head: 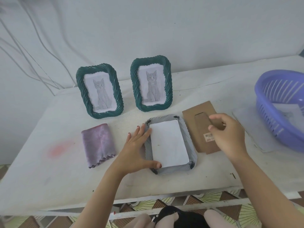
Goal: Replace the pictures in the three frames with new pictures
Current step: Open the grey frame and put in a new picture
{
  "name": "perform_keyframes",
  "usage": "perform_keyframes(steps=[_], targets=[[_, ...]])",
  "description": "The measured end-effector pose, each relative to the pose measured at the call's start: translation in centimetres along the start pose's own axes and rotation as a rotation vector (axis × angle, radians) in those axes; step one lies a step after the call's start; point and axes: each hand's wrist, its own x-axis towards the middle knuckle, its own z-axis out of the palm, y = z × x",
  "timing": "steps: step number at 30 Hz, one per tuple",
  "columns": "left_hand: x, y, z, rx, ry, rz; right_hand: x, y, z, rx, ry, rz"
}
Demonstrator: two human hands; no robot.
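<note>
On a white-covered bench (49,162) by a pale wall, your left grip (136,150) lies flat, fingers straight, pressing the face-down frame (174,170), whose white sheet (169,145) touches your thumb. Your right grip (230,134) hovers loosely curled and empty over the cardboard backing (190,117). Keep the frame pinned and lift the sheet by a free corner.

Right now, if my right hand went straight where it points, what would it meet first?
Likely the face-down frame; the right hand points left above the cardboard backing, though its height is unclear.
</note>
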Motion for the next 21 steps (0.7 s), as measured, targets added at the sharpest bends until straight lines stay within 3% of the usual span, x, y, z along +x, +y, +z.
perform_keyframes(steps=[9,15,21], targets=[[-0.1,-0.1,0.1,-0.019,0.012,0.0,-0.8,-1.6,-1.0,0.449,0.234,-0.039],[-0.7,0.0,0.1,-0.084,0.041,-0.007,-2.4,-1.2,0.9,0.816,-0.004,0.207],[-0.8,0.0,0.2,-0.104,0.056,0.002,-4.2,-1.4,2.5,0.692,-0.257,0.223]])
